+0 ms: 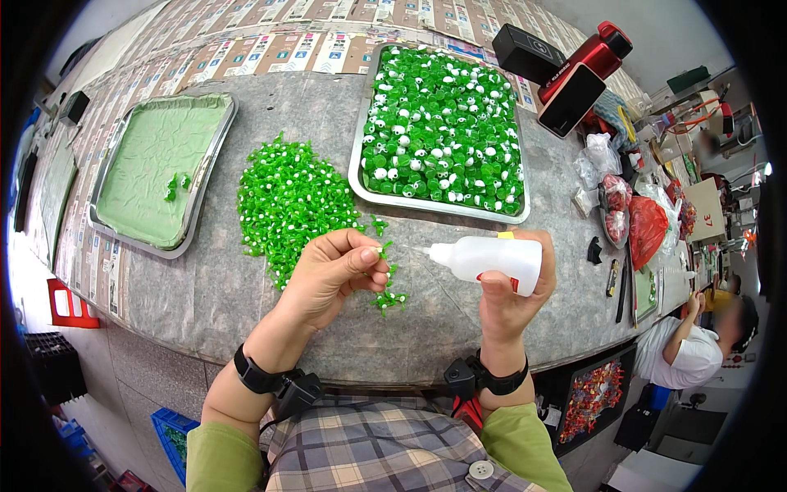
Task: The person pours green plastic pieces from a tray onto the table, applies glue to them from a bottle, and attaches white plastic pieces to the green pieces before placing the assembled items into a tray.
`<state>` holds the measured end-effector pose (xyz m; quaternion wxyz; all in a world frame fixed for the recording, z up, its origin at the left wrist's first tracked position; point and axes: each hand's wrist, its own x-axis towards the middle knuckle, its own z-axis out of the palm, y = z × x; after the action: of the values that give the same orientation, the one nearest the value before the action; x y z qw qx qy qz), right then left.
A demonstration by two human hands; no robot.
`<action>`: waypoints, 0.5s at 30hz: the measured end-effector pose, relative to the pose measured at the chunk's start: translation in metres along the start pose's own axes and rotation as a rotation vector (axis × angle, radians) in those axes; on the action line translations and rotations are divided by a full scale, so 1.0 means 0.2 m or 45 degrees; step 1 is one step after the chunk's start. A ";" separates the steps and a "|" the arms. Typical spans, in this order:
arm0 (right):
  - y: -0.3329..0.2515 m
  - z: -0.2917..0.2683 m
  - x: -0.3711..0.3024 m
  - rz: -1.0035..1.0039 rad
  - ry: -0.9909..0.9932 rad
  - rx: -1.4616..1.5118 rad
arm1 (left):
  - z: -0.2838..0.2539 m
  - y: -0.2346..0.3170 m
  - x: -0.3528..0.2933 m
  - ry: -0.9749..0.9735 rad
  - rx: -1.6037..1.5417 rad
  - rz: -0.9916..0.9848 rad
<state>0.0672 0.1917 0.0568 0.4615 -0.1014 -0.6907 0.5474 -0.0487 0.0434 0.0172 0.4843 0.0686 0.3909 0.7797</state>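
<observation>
Between thumb and forefinger, my left hand (340, 275) pinches a small green plastic piece (385, 247) with a white spot. My right hand (516, 299) grips a white squeeze bottle (492, 259) on its side, its thin nozzle pointing left, close to the pinched piece. A heap of small green pieces with white spots (287, 197) lies just beyond my left hand, and a few strays (389, 302) lie between my hands. Farther off, a metal tray (443, 209) is full of green parts with white, eye-like balls. At the left, a green-lined tray (156, 164) carries a few green pieces.
A black box (527, 53), a red device (578, 66) and a phone-like black slab (571, 100) stand at the far right. Plastic bags (648, 225) and a cutter knife (612, 277) lie along the right side. Another person (689, 353) sits beyond a crate of colourful parts (592, 398).
</observation>
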 end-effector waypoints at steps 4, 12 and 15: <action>0.00 -0.01 0.00 -0.019 0.075 0.121 | 0.01 0.00 0.00 0.026 0.034 0.067; 0.01 -0.01 0.00 -0.038 -0.024 0.016 | 0.02 -0.01 -0.01 0.106 0.180 0.319; 0.02 -0.01 0.00 -0.037 -0.016 0.012 | 0.01 -0.01 -0.01 0.106 0.180 0.325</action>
<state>0.0671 0.1932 0.0540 0.4655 -0.0856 -0.6925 0.5445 -0.0453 0.0440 0.0185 0.3586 0.1193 0.4525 0.8077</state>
